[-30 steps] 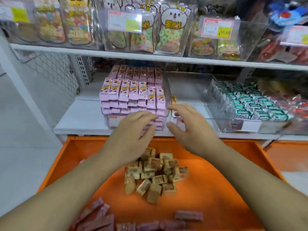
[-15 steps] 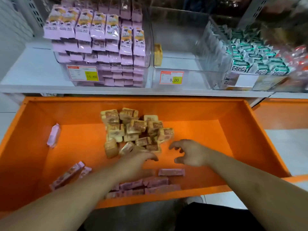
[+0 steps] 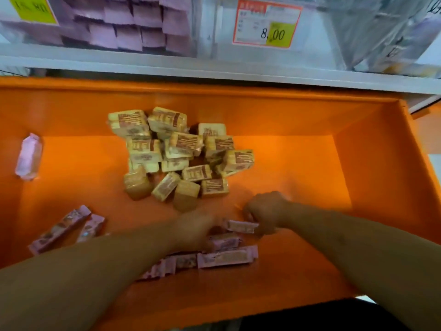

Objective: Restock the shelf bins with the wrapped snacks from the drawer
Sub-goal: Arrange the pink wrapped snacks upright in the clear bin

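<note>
Pink snack bars point(image 3: 228, 259) are lying low in the frame inside the orange drawer point(image 3: 372, 163); right hand point(image 3: 266, 211) is pinching one, left hand point(image 3: 194, 229) is blurred, grip unclear. Next, seemingly, lifting them to the pink-stocked bin point(image 3: 119, 27), upper left.

white metal shelf edge point(image 3: 214, 72) | pale floor point(image 3: 435, 161) right below it | bright, even light

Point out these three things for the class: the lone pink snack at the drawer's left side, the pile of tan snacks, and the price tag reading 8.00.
lone pink snack point(image 3: 28, 156): head view, middle of its wrapper.
pile of tan snacks point(image 3: 181, 154): head view, a packet near the pile's centre.
price tag point(image 3: 266, 23): head view, middle of the label.
</note>
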`<act>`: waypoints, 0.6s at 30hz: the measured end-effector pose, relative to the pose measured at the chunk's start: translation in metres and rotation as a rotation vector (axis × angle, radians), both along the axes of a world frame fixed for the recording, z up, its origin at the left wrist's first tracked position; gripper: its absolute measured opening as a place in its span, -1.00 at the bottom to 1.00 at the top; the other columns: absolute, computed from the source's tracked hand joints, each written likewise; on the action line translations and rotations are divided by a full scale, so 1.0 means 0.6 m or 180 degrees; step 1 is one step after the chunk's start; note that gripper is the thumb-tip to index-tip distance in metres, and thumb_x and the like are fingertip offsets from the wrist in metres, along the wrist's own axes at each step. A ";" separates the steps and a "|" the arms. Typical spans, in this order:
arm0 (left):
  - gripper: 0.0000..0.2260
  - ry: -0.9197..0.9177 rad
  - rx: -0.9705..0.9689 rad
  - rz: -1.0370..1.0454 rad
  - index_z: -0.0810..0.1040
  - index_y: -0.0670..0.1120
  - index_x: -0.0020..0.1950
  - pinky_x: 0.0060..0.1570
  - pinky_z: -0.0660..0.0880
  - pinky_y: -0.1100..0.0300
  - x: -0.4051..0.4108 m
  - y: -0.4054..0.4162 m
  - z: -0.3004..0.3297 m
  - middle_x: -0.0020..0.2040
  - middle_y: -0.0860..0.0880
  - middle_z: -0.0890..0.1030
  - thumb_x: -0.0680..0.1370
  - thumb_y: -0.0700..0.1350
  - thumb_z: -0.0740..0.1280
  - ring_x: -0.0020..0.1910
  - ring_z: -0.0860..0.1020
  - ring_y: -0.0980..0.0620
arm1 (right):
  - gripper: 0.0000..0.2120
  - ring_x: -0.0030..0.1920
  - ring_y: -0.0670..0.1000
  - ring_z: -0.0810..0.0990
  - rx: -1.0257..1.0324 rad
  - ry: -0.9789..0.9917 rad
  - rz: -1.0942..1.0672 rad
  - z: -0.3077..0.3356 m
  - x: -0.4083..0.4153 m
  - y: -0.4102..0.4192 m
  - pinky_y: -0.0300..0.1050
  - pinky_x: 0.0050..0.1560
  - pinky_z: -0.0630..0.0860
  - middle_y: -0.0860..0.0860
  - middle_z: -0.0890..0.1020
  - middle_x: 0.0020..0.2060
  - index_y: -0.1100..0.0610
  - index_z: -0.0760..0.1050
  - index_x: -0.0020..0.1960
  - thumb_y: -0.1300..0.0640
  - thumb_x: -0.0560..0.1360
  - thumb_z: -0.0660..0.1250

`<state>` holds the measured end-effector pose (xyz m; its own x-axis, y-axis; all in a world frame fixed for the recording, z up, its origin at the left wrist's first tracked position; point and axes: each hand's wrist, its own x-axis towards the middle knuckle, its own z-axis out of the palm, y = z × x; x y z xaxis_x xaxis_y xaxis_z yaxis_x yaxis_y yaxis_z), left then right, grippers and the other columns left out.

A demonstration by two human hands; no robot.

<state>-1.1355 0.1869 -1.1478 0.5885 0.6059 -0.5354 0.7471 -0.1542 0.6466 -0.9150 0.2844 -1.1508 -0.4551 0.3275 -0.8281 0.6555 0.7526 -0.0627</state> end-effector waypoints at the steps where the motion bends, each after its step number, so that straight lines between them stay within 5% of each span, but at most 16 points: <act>1: -0.64 0.0070 -0.0008 -0.0013 0.60 -0.05 0.28 -0.14 0.45 0.11 0.001 -0.003 -0.008 0.11 -0.02 0.66 0.51 -0.04 0.51 0.00 0.61 -0.02 | -0.62 0.07 0.12 0.66 0.0057 0.0022 0.0109 -0.001 -0.001 -0.004 -0.03 -0.13 0.55 -0.05 0.68 0.06 -0.07 0.57 0.14 -0.11 0.38 0.54; 5: -0.68 -0.0017 -0.0134 0.0317 0.61 0.01 0.24 -0.16 0.52 0.21 -0.005 -0.004 -0.006 0.02 0.06 0.67 0.50 -0.05 0.50 -0.08 0.60 0.09 | -0.76 0.04 0.11 0.64 0.0034 0.0082 0.0108 0.009 -0.008 -0.007 -0.02 -0.13 0.58 -0.04 0.66 0.04 -0.08 0.57 0.14 -0.04 0.48 0.43; 8: -0.65 -0.0046 -0.0204 0.0716 0.59 0.05 0.28 -0.21 0.41 0.41 -0.025 0.002 0.015 0.02 0.13 0.63 0.51 -0.05 0.52 -0.03 0.58 0.16 | -0.65 0.02 -0.03 0.66 -0.0149 0.0240 -0.0386 0.040 -0.015 0.012 -0.08 -0.09 0.58 -0.05 0.72 0.04 -0.07 0.56 0.28 -0.06 0.51 0.46; 10: -0.63 -0.0070 -0.0257 0.1032 0.58 0.08 0.30 -0.14 0.45 0.39 -0.044 0.005 0.041 0.04 0.17 0.61 0.52 -0.02 0.53 -0.01 0.58 0.18 | -0.55 -0.15 -0.19 0.67 -0.0489 0.0363 -0.0991 0.071 -0.015 0.025 -0.17 -0.17 0.56 -0.08 0.77 -0.08 -0.04 0.49 0.39 -0.03 0.54 0.50; 13: -0.64 -0.0197 -0.0459 0.1462 0.59 0.13 0.30 -0.08 0.59 0.22 -0.071 0.013 0.099 -0.03 0.13 0.62 0.53 -0.06 0.53 -0.11 0.61 0.20 | -0.46 -0.14 -0.05 0.71 -0.0618 0.0952 -0.1605 0.119 -0.011 0.030 -0.13 -0.15 0.59 -0.01 0.76 -0.14 0.04 0.46 0.46 0.11 0.54 0.54; 15: -0.67 -0.0491 -0.0734 0.1836 0.59 0.11 0.27 -0.22 0.58 0.15 -0.085 0.018 0.153 -0.08 0.04 0.60 0.56 -0.17 0.51 -0.23 0.60 0.12 | -0.52 -0.14 -0.01 0.70 -0.0600 0.1458 -0.1945 0.168 -0.015 0.038 -0.01 -0.04 0.64 0.01 0.72 -0.10 0.06 0.51 0.42 0.23 0.54 0.51; 18: -0.68 -0.0881 -0.0607 0.2268 0.59 0.17 0.26 -0.17 0.51 0.09 -0.105 0.021 0.257 0.03 -0.02 0.73 0.59 -0.15 0.49 -0.18 0.62 0.03 | -0.66 -0.10 -0.16 0.67 -0.0914 0.2114 -0.2348 0.278 -0.039 0.051 0.09 0.25 0.63 -0.08 0.69 -0.01 -0.01 0.60 0.25 0.33 0.59 0.40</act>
<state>-1.1984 0.1995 -0.9933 0.2197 0.7997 -0.5588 0.4323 0.4337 0.7906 -0.9384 0.3148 -0.9837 -0.6152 0.5403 -0.5742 0.7156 0.0770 -0.6943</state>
